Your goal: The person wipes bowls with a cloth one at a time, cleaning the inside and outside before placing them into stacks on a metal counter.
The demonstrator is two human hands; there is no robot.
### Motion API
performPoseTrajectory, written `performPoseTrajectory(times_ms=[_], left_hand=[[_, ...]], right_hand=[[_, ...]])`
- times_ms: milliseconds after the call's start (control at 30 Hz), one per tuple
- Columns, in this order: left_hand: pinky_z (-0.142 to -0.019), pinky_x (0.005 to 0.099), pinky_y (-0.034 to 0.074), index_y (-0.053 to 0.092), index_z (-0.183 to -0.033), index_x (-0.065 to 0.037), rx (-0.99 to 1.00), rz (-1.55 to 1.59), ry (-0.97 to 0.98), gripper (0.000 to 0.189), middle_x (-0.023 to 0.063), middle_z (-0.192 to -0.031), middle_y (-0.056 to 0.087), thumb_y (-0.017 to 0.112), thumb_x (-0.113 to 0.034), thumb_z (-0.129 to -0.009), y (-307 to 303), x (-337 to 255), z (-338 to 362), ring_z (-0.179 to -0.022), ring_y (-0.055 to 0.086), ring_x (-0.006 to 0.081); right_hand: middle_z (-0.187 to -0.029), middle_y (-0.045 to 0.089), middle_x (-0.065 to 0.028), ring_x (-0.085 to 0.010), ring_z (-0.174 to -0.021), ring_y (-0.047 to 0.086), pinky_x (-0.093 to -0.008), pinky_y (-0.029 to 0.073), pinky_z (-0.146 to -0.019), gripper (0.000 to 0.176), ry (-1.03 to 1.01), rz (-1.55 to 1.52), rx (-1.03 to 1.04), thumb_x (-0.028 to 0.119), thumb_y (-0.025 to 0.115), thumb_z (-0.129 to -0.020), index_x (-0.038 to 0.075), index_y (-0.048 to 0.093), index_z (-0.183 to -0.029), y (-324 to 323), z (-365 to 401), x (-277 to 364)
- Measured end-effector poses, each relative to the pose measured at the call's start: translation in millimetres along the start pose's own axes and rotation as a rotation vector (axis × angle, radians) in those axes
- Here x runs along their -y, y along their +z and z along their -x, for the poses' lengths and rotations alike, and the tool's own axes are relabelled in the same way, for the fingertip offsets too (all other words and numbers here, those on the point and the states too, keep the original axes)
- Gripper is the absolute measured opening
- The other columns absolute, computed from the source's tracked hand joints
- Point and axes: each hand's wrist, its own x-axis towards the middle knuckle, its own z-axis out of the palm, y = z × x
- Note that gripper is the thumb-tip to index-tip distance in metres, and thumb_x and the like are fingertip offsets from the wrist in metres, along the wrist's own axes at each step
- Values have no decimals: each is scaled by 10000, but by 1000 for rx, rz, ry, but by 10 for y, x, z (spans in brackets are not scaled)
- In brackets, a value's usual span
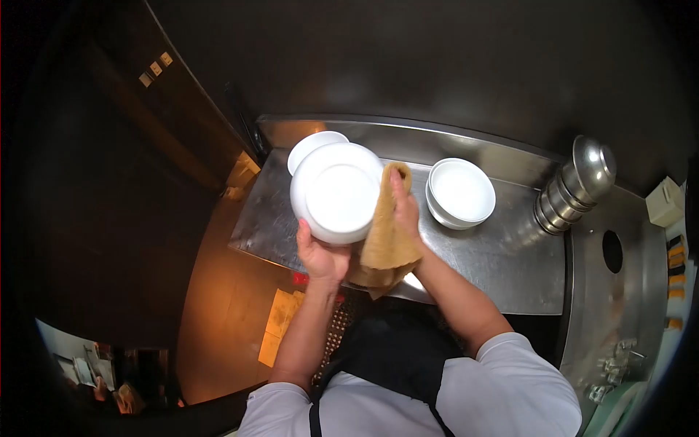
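A white bowl (341, 197) is held up with its underside facing me. My left hand (322, 255) grips its lower left rim, thumb on the outside. My right hand (405, 207) is closed on a tan cloth (387, 244) that hangs down and lies against the bowl's right edge. Behind the held bowl, part of another white bowl (309, 146) shows at the back left of the steel counter (502, 262). To the right of my right hand stands a small stack of white bowls (461, 191), open side up.
Stacked metal bowls (575, 186) lean at the counter's right end. Beyond them is a steel surface with a dark round hole (612, 252). A raised steel backsplash (408, 142) runs along the rear. Several glasses (619, 364) sit at lower right.
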Motion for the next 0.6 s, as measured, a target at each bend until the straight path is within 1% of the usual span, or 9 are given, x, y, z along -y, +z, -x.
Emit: performPoseTrajectory(times_ms=[67,100,233,300,367,400,500,567,600], left_hand=[[-1099,443,429,430,-1465,-16,171,46,-206,756,168,-1465,502,355,-617,-1013,-122,-334,-106,-1334,508,309],[-1095,446,432,440,-1458,-20,111,-23,-153,764,164,-1460,508,344,-630,-1009,-104,-316,-205,-1323,518,307],[-1087,463,439,490,-1409,-11,-175,-69,56,796,142,-1429,545,283,-659,-996,201,-80,-257,-1317,522,320],[-1086,454,439,500,-1403,-13,-299,28,90,800,139,-1424,552,267,-659,-992,286,46,-95,-1315,522,324],[-1073,444,446,511,-1394,-13,-198,52,-4,787,139,-1385,575,266,-645,-993,10,37,-112,-1292,535,321],[-1069,443,448,516,-1388,-13,-133,24,-79,783,138,-1367,586,269,-644,-994,-91,-70,-134,-1274,549,322],[-1052,437,460,543,-1363,-29,-65,-57,-97,761,134,-1300,620,308,-645,-983,-167,-240,-312,-1199,597,320],[-1042,437,464,543,-1375,-62,-168,-120,5,741,126,-1324,605,353,-650,-968,-154,-79,-393,-1214,583,318],[-1037,448,471,561,-1349,-54,-263,26,-23,749,125,-1260,643,307,-646,-969,91,-34,-280,-1151,625,324]], right_hand=[[-1002,678,-39,-115,-882,637,-249,511,-756,462,50,15,132,431,625,-991,13,648,-1186,25,34,286],[-998,678,-37,-108,-876,636,-245,511,-748,454,71,21,195,427,630,-989,15,650,-1182,30,46,343],[-1008,677,-40,-134,-926,633,-272,507,-808,421,-271,-133,-279,383,626,-999,0,650,-1172,183,69,-510],[-1010,675,-39,-138,-942,628,-275,501,-823,418,-291,-116,-184,381,607,-1009,-4,650,-1166,209,91,-483],[-1000,672,-33,-127,-922,627,-267,503,-800,400,-173,55,-29,373,608,-1009,1,653,-1152,64,75,-136],[-978,666,-25,-106,-885,623,-252,501,-760,369,-138,-80,112,359,613,-1007,10,657,-1118,-20,-18,-64],[-962,660,-17,-90,-856,617,-240,498,-730,339,-92,-123,99,344,620,-1003,21,656,-1098,76,107,68],[-978,663,-19,-101,-879,616,-248,499,-760,344,-221,-99,-137,333,604,-1011,9,645,-1119,91,201,-318],[-982,662,-19,-103,-884,614,-250,499,-767,349,-311,-125,-206,334,598,-1013,5,642,-1123,159,210,-475]])
